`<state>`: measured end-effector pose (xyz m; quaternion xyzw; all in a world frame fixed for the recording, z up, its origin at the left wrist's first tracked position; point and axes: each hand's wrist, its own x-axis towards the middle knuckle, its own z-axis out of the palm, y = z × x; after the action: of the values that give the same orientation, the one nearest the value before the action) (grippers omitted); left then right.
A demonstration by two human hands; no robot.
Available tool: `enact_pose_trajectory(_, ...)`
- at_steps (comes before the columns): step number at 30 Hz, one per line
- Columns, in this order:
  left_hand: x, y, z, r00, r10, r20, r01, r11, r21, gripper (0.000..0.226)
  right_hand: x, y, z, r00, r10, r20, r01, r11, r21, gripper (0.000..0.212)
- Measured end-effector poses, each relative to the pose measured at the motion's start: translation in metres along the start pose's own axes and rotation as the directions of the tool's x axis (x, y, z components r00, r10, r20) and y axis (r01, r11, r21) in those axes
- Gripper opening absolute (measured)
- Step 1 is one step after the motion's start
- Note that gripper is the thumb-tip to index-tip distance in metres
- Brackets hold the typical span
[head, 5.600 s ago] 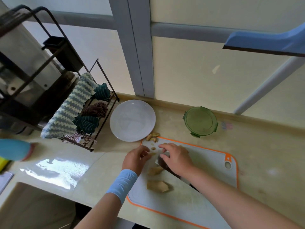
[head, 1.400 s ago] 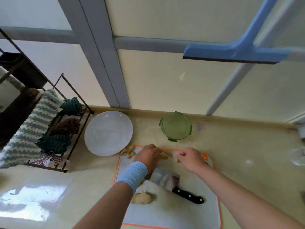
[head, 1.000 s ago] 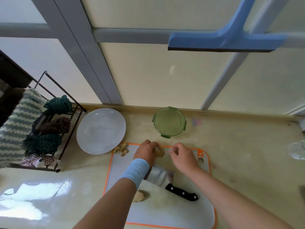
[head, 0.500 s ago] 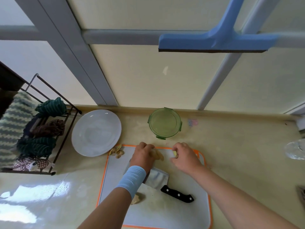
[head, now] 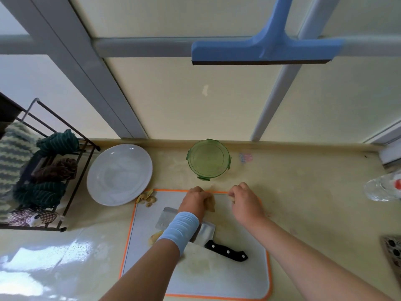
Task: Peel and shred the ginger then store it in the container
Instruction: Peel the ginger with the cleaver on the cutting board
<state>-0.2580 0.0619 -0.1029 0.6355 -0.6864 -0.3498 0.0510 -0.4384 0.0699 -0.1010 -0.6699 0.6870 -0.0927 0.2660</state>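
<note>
At frame centre, the left hand (head: 193, 202) grips a ginger chunk (head: 211, 205) at the cutting board's (head: 227, 279) far edge. The right hand (head: 246, 204) is beside it, its curled fingers (head: 234, 193) pinching a small ginger bit (head: 232, 198). A cleaver (head: 225, 253) lies below.

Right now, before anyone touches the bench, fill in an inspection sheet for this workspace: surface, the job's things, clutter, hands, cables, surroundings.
Surface: beige counter; white cutting board with an orange rim on it.
Job's things: ginger in the left hand; second ginger piece on the board, partly behind the left forearm; knife lying flat on the board; green container behind the board, lid looks on.
Clutter: peelings at the board's far left corner; white plate; rack of cloths at left; bottle at right.
Hands: left hand grips the ginger; right hand pinches what looks like a small scrap.
Cables: nothing seen.
Surroundings: window behind; blue squeegee against its frame.
</note>
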Motion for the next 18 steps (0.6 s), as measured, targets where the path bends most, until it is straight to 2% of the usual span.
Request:
enact_pose_trajectory(4, 0.000, 0.001, -0.002, 0.998, -0.053, -0.038, 0.054, 0.998, 0.039, 0.024, 0.001, -0.001, 0.002, 0.993, -0.043, 0.106, 0.033, 0.995, 0.091, 0.028)
enact_pose_trajectory(6, -0.001, 0.000, -0.003, 0.992, -0.110, -0.059, 0.114, 0.990, 0.076, 0.021, 0.000, -0.006, 0.002, 0.990, -0.073, 0.120, 0.070, 0.997, 0.032, 0.028)
enact_pose_trajectory(10, -0.006, -0.008, -0.005, 0.994, -0.091, -0.065, 0.097, 0.991, 0.094, 0.022, 0.005, -0.020, 0.005, 0.978, -0.180, 0.106, 0.185, 0.982, -0.047, 0.032)
enact_pose_trajectory(14, -0.012, -0.013, -0.006, 0.992, -0.110, -0.056, 0.112, 0.993, 0.039, 0.026, 0.017, -0.036, 0.011, 0.992, -0.113, 0.063, 0.117, 0.990, -0.078, 0.034)
enact_pose_trajectory(18, -0.015, -0.019, -0.008, 0.996, -0.082, -0.030, 0.083, 0.996, 0.032, 0.027, 0.023, -0.037, 0.015, 0.992, -0.071, 0.109, 0.068, 0.997, 0.029, 0.029)
